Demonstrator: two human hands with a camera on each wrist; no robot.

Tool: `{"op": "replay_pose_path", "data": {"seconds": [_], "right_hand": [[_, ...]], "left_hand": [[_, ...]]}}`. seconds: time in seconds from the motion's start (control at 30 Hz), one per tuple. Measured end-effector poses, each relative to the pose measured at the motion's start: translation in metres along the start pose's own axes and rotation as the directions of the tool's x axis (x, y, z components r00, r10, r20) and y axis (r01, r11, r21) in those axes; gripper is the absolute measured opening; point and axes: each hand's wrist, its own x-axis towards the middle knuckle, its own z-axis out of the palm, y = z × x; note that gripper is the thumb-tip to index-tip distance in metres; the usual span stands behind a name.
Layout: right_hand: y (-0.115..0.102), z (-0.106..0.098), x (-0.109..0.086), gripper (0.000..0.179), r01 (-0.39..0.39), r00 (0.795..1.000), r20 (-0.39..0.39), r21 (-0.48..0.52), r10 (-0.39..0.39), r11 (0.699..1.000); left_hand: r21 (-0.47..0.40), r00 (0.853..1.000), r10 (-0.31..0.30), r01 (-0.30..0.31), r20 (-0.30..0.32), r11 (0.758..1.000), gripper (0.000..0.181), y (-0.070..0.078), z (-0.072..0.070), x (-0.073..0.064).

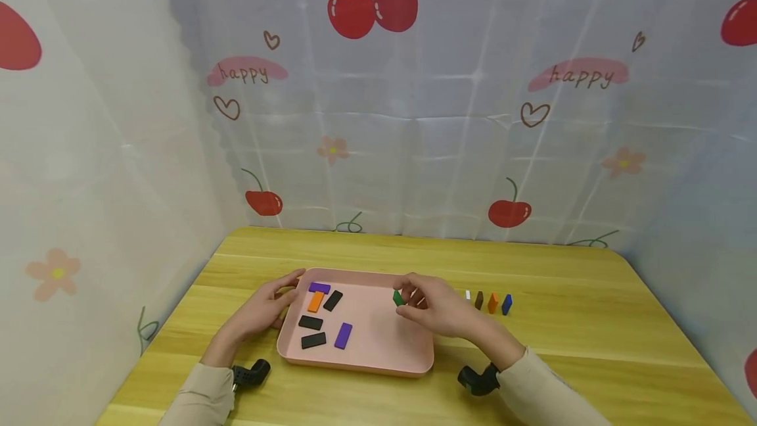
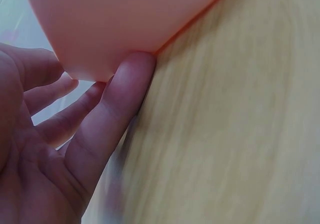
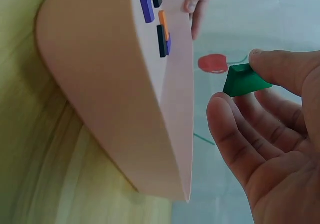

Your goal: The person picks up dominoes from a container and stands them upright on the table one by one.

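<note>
My right hand (image 1: 434, 304) pinches a green domino (image 3: 245, 80) between thumb and fingers, raised above the right part of a pink tray (image 1: 384, 368). At the tray's left end, my left hand (image 1: 264, 306) holds the rim and wall; its thumb (image 2: 120, 94) lies against the outer wall, with the other fingers around the edge. Inside the tray, a purple domino (image 1: 320, 288), an orange domino (image 1: 316, 302) and a black domino (image 1: 333, 300) lie near the far left corner. Closer to me are two more black dominoes (image 1: 313, 340) and another purple domino (image 1: 343, 335).
Right of the tray, a white domino (image 1: 468, 295), a dark brown domino (image 1: 479, 300), an orange one and a blue domino (image 1: 506, 304) stand upright in a row on the wooden table (image 1: 562, 347). A printed curtain (image 1: 414, 169) hangs behind the table.
</note>
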Motion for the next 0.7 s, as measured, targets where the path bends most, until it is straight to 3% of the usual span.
{"op": "replay_pose_path", "data": {"seconds": [0.2,0.43,0.7], "right_hand": [[0.014,-0.002,-0.019,0.015,-0.004,0.999,-0.054,0.034,0.005,0.999],[0.029,-0.001,-0.038,0.017,0.012,0.989,-0.150,0.066,-0.002,0.998],[0.046,0.002,-0.056,0.021,-0.040,0.980,-0.193,0.066,0.052,0.997]], "left_hand": [[0.018,1.000,0.005,-0.005,-0.001,1.000,0.054,0.002,0.000,-0.002],[0.027,1.000,-0.006,0.006,-0.026,1.000,0.053,0.003,0.001,-0.003],[0.034,0.999,-0.008,0.009,-0.036,0.999,0.053,0.001,0.001,-0.001]]}}
